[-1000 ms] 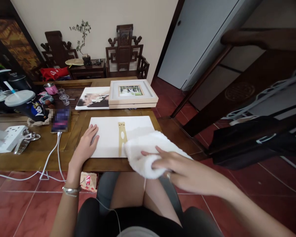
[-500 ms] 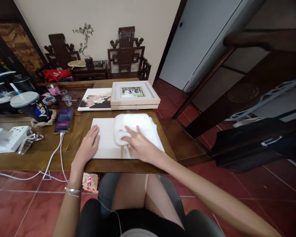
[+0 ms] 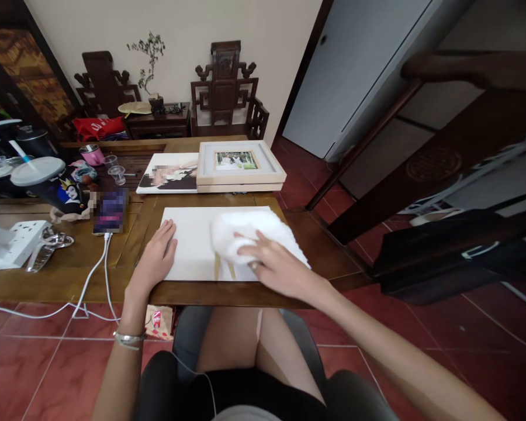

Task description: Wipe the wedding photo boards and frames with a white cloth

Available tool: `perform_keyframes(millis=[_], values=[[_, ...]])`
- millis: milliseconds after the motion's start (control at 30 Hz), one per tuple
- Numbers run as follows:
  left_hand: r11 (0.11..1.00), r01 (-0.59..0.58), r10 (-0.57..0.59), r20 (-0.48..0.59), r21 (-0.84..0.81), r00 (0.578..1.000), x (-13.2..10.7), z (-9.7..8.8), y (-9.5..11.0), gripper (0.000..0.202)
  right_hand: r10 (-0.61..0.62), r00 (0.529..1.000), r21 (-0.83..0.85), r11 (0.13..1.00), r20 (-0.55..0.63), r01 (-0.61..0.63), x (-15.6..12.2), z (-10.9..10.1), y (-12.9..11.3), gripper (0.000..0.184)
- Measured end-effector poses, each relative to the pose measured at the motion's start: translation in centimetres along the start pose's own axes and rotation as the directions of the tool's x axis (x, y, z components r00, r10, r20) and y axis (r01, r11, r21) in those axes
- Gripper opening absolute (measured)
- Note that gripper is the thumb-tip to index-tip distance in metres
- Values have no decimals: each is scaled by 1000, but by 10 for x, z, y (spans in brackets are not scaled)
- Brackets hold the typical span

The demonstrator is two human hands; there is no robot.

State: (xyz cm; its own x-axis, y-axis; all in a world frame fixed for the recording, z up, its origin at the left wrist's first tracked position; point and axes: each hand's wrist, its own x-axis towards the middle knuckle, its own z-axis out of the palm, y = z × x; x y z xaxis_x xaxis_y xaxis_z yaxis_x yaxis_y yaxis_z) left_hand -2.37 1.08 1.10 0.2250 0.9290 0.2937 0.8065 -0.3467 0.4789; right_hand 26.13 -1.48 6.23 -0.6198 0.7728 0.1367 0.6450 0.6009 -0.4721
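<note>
A pale rectangular picture panel (image 3: pixel 190 245) lies flat on the wooden table, with two yellowish strips showing near its front edge. My left hand (image 3: pixel 158 251) rests on the panel's left edge, fingers stretched out and holding nothing. A fluffy white cloth (image 3: pixel 232 225) covers much of the panel's right half and reaches past its right side. Pressed down on the cloth, my right hand (image 3: pixel 274 260) has its fingers bunched into the fabric. Whatever the panel shows under the cloth is hidden.
Behind the panel are wooden frames with a photo (image 3: pixel 241 166) and a picture panel (image 3: pixel 169 173). At the left stand a lidded cup (image 3: pixel 39 181), a phone with cables (image 3: pixel 111 210), a power strip (image 3: pixel 17 242) and a pink mug (image 3: pixel 92 155). A wooden chair (image 3: pixel 225 88) stands beyond the table.
My right hand has slid to the right and slightly nearer me, dragging the cloth and baring more of the panel's middle. The left hand stays in place on the panel.
</note>
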Motion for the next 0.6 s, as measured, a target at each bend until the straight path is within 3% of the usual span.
perform_keyframes(millis=[167,267,400,500,600], values=[[1000,11,-11,-3,-13,1000,0,0,1,49,201,976,-65,976,-86,-207,54,-11,33,34],[1000,8,-8,-5,-12,1000,0,1,1,48,183,982,-56,981,-48,-185,90,-11,24,36],[1000,3,-3,-11,-13,1000,0,1,-2,49,139,990,-37,990,-4,-139,130,4,-8,40],[1000,6,-6,-12,-15,1000,0,2,-3,49,145,990,-46,988,2,-144,141,10,-18,41],[1000,8,-8,-14,-11,1000,0,2,-3,49,166,986,-64,984,-1,-165,129,1,-4,38]])
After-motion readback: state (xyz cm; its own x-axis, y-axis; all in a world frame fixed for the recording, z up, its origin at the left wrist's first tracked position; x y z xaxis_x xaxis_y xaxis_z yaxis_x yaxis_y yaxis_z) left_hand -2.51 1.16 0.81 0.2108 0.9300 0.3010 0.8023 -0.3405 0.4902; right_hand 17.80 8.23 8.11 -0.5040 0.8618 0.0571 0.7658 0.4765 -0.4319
